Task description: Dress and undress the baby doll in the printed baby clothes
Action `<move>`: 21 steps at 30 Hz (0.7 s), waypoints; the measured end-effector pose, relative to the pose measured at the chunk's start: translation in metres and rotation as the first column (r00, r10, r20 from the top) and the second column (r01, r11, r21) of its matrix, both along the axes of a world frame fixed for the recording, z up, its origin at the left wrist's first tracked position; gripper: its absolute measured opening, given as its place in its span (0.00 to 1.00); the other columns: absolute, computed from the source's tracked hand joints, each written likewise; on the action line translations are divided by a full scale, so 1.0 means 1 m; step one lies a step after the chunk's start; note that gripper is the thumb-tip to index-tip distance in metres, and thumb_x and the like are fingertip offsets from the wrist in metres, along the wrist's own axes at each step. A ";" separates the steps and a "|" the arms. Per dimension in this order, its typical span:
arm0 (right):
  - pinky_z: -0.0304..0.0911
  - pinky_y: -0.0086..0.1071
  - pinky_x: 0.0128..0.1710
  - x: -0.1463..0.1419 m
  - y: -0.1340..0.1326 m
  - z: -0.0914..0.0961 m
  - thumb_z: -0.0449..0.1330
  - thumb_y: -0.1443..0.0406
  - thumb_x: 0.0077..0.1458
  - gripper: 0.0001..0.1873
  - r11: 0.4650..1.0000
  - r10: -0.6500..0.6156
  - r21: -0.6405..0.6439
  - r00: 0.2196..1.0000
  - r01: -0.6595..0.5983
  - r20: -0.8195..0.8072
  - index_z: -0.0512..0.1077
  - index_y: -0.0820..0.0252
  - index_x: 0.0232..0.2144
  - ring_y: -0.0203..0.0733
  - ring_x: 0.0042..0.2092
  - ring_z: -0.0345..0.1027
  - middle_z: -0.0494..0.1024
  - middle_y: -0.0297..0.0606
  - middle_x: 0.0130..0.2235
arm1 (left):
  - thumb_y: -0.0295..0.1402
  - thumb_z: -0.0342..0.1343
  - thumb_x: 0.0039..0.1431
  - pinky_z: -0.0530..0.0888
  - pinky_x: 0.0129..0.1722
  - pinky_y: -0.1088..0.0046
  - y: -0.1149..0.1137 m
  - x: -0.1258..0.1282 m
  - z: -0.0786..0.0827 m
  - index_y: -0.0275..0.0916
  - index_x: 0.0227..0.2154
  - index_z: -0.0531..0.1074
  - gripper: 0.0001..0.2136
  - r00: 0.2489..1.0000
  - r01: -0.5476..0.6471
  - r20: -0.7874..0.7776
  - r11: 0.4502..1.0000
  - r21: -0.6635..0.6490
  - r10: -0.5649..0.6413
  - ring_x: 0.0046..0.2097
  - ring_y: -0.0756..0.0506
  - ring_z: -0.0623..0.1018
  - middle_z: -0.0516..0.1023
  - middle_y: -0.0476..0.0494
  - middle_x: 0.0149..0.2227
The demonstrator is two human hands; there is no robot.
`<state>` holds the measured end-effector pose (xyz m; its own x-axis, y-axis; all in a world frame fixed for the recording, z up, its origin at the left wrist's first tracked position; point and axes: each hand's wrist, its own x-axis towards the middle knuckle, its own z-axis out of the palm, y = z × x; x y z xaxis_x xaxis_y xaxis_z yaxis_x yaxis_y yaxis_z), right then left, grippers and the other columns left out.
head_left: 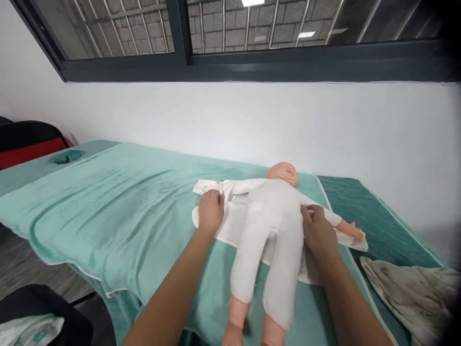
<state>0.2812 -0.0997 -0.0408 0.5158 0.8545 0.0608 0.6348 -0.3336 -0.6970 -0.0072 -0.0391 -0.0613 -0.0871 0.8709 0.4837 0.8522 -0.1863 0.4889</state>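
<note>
A baby doll (275, 206) lies on its back, with a white cloth body and bare plastic head, feet and one visible hand. Beneath it a white baby garment (234, 223) is spread out, its sleeves reaching to both sides. My left hand (211, 209) is closed on white cloth by the doll's arm at the left; that doll hand is hidden. With thumb and fingers pinched, my right hand (319, 230) grips the garment's cloth just below the doll's other arm, near its side.
A light green cover (118, 202) lies over the bed, with a darker green cloth (353, 206) at the right. A crumpled pale cloth (414, 293) rests there. A white wall and barred window stand behind. A black chair (39, 312) is at lower left.
</note>
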 end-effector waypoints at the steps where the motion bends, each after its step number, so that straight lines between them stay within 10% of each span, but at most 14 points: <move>1: 0.61 0.47 0.46 0.000 -0.003 -0.002 0.45 0.46 0.61 0.27 1.000 0.013 0.011 1.000 -0.013 -0.009 0.66 0.56 0.51 0.58 0.46 0.71 0.78 0.48 0.45 | 0.32 0.48 0.65 0.66 0.46 0.61 -0.001 0.000 0.001 0.40 0.36 0.70 0.06 0.999 0.028 0.044 1.000 -0.009 -0.028 0.46 0.39 0.73 0.76 0.40 0.39; 12: 0.59 0.42 0.59 -0.001 0.007 -0.019 0.55 0.42 0.56 0.36 0.942 0.249 0.314 0.868 -0.116 -0.429 0.60 0.50 0.61 0.48 0.57 0.66 0.68 0.42 0.61 | 0.40 0.57 0.57 0.67 0.32 0.70 0.017 0.004 0.011 0.39 0.37 0.71 0.10 0.936 0.040 0.350 0.981 -0.190 0.030 0.32 0.44 0.76 0.77 0.45 0.31; 21: 0.68 0.40 0.52 -0.012 0.013 -0.015 0.60 0.47 0.56 0.35 0.916 0.387 0.338 0.704 -0.217 -0.596 0.58 0.43 0.62 0.46 0.54 0.71 0.71 0.37 0.58 | 0.35 0.55 0.58 0.65 0.33 0.74 0.028 0.030 0.058 0.41 0.30 0.69 0.04 0.886 0.254 0.425 0.960 -0.116 -0.182 0.31 0.49 0.70 0.71 0.53 0.27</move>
